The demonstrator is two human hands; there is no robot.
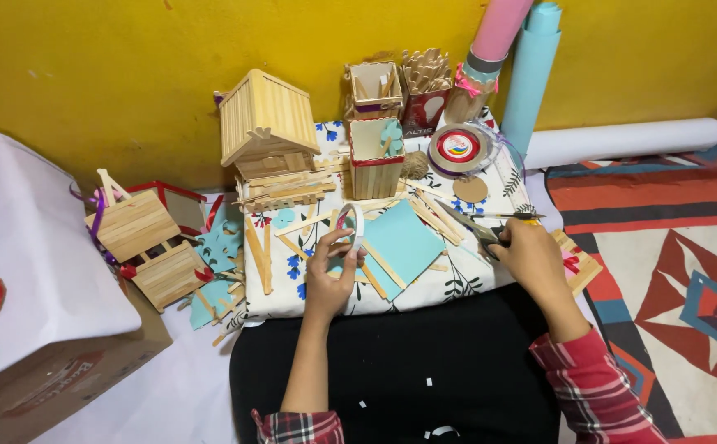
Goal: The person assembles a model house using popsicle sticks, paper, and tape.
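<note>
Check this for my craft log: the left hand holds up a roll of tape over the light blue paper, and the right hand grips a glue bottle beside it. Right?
Not quite. In the head view the right hand grips scissors, not a glue bottle. The rest stands: the left hand holds up a roll of tape over the light blue paper.

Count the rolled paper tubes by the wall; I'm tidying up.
3: a pink roll and a light blue roll standing against the yellow wall, and a white roll lying on the floor. Others may be hidden.
</note>
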